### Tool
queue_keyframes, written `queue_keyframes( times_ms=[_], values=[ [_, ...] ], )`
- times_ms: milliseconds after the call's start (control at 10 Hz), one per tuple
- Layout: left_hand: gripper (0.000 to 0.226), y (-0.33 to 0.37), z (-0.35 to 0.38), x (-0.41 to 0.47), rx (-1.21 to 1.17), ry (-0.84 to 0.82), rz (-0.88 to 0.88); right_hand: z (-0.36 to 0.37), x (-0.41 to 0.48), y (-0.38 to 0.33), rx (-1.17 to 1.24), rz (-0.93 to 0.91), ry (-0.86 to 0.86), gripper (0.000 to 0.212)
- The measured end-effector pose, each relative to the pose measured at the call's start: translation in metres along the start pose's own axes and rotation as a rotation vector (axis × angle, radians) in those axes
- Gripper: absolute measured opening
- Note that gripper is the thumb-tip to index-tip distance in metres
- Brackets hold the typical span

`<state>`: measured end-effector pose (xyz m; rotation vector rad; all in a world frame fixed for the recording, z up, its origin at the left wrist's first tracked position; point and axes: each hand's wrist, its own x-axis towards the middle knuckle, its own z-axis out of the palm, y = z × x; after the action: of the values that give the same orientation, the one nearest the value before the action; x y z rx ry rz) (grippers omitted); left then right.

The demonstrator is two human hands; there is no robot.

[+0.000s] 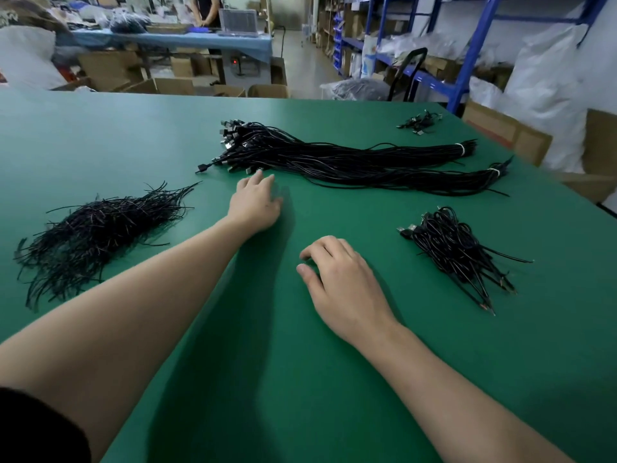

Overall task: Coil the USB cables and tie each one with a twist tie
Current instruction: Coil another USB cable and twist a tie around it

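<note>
Fingers [258,182] of the left hand [255,203] lay loosely spread and nearly straight, pinching nothing, their tips right at the nearest plugs, contact not clear; the bare left arm reached forward over the green table [133,135], palm down. Fingers [320,249] of the right hand [337,279] were loosely curled, palm down on the table, holding nothing; that hand sat nearer the body, well apart from any cable. The uncoiled USB cables [334,158] were thin, black and glossy, gathered in two long bundles, each bound by a white band [462,149] near its right end; their long axis ran left to right, plugs fanned out at the left, tails pointing right. Black twist ties [93,235] lay heaped at the left; a pile of coiled cables [457,252] lay at the right, plugs toward the far left, tails toward the near right; a smaller cluster [421,121] sat near the far right corner.
</note>
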<state>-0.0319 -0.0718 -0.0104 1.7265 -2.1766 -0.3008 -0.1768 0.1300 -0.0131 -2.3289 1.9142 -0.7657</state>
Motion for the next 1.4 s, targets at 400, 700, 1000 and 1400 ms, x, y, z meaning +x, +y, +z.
queue_keyframes(
  times_ms=[400,700,1000,1400],
  values=[
    [0.064,-0.037,-0.012,0.064,0.098,0.062,-0.165,0.001,0.006,0.004,0.089,0.028,-0.008,0.027],
    [0.034,-0.041,-0.010,0.070,0.115,0.210,-0.123,0.001,0.007,0.004,0.090,0.033,-0.022,0.029],
    [0.011,-0.022,-0.010,0.056,-0.239,0.276,-0.155,0.001,0.007,0.004,0.092,0.036,-0.022,0.029],
    [0.028,0.010,-0.050,0.019,-1.544,-0.119,-0.322,0.001,0.008,0.005,0.130,0.054,-0.019,0.029]
  ],
)
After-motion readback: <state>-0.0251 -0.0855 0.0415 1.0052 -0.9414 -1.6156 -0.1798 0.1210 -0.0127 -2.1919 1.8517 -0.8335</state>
